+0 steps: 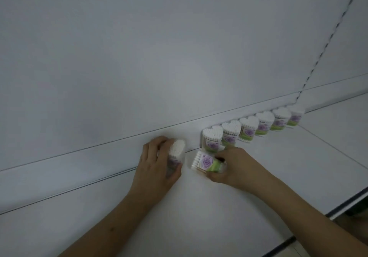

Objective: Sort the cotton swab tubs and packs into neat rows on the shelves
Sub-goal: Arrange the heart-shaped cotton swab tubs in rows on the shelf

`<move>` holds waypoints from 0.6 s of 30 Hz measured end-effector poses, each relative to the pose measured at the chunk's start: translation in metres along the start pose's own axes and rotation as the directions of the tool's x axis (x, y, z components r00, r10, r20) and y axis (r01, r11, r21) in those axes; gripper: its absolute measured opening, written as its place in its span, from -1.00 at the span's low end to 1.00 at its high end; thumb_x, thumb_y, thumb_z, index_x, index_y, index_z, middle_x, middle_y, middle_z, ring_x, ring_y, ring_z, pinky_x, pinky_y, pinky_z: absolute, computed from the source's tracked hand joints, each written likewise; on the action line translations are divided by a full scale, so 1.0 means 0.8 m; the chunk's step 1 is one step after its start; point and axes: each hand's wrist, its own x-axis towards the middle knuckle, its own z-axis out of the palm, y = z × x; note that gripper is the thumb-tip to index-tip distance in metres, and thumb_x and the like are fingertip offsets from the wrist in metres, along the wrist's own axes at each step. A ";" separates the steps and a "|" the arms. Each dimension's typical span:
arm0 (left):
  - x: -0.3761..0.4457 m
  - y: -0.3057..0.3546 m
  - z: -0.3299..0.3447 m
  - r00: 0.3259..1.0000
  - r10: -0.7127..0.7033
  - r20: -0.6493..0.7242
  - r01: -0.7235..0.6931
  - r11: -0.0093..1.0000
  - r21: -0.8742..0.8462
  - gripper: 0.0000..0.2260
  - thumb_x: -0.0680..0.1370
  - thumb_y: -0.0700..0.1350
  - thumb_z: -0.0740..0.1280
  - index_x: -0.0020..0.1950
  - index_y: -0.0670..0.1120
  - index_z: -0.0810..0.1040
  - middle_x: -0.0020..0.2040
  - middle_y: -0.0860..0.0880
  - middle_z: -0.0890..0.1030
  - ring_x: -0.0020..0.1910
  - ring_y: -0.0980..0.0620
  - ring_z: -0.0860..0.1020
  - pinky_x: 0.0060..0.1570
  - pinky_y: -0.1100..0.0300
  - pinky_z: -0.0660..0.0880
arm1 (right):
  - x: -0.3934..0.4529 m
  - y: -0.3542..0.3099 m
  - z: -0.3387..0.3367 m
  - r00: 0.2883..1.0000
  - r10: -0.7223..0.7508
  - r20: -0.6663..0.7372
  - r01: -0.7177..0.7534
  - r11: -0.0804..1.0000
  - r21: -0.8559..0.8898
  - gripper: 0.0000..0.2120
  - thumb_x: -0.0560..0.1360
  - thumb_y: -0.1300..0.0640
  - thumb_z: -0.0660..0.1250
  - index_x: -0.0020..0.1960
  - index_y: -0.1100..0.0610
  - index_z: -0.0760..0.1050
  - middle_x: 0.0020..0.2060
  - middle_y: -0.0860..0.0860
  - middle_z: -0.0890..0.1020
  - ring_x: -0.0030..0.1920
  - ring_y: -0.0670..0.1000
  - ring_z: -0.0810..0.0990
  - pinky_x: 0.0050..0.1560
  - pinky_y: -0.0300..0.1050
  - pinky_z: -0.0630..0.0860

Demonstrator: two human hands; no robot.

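Left hand (157,163) fingers curled around blurred upright tub (176,157). Right hand (231,167) fingers pinch tipped tub (207,163), swab ends pointing away from fingertips; row of tubs (256,126) just beyond on shelf (219,217).

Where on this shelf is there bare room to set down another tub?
Bare shelf runs in front of both hands and left of the left hand along the back panel. Crowded: the row of tubs and the small gap beside the right hand.

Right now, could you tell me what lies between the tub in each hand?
Only bare white shelf, seen in the head view: the left hand's tub stands upright, the right hand's tub lies tipped over, apart.
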 end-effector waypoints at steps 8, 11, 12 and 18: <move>-0.002 -0.001 0.003 0.999 0.042 -0.003 -0.041 0.996 0.074 -0.50 0.47 -0.06 0.45 0.38 -0.14 0.48 0.27 -0.14 0.43 0.20 -0.14 0.44 0.20 0.03 0.47 | -0.011 -0.021 0.048 0.967 0.098 -0.235 -0.026 0.957 0.290 -0.62 0.40 -0.14 0.50 0.06 0.05 0.46 -0.06 -0.03 0.54 -0.13 -0.11 0.51 -0.20 -0.41 0.39; -0.002 -0.003 0.004 0.999 0.038 -0.016 -0.037 0.997 0.071 -0.52 0.48 -0.06 0.44 0.37 -0.13 0.50 0.28 -0.16 0.44 0.20 -0.15 0.44 0.19 0.01 0.47 | -0.004 -0.028 0.056 0.960 0.083 -0.268 -0.043 0.987 0.153 -0.53 0.44 -0.25 0.40 0.10 0.08 0.39 -0.05 -0.01 0.50 -0.06 -0.01 0.51 -0.17 -0.20 0.40; -0.002 -0.004 0.004 0.999 0.032 -0.018 -0.030 0.997 0.070 -0.52 0.48 -0.05 0.44 0.38 -0.13 0.50 0.28 -0.15 0.43 0.20 -0.14 0.44 0.20 0.02 0.47 | -0.002 -0.029 0.058 0.956 0.085 -0.280 -0.056 0.992 0.112 -0.49 0.45 -0.29 0.36 0.13 0.09 0.39 -0.04 0.00 0.51 -0.04 0.03 0.51 -0.14 -0.13 0.43; -0.001 -0.006 0.002 0.997 0.066 -0.028 -0.062 0.991 0.115 -0.55 0.51 -0.01 0.39 0.36 -0.12 0.53 0.27 -0.15 0.47 0.22 -0.18 0.45 0.23 -0.03 0.46 | -0.007 -0.025 0.068 0.944 0.094 -0.316 -0.104 0.994 -0.017 -0.34 0.46 -0.37 0.26 0.33 0.11 0.38 0.00 0.05 0.53 0.01 0.06 0.50 -0.13 -0.16 0.34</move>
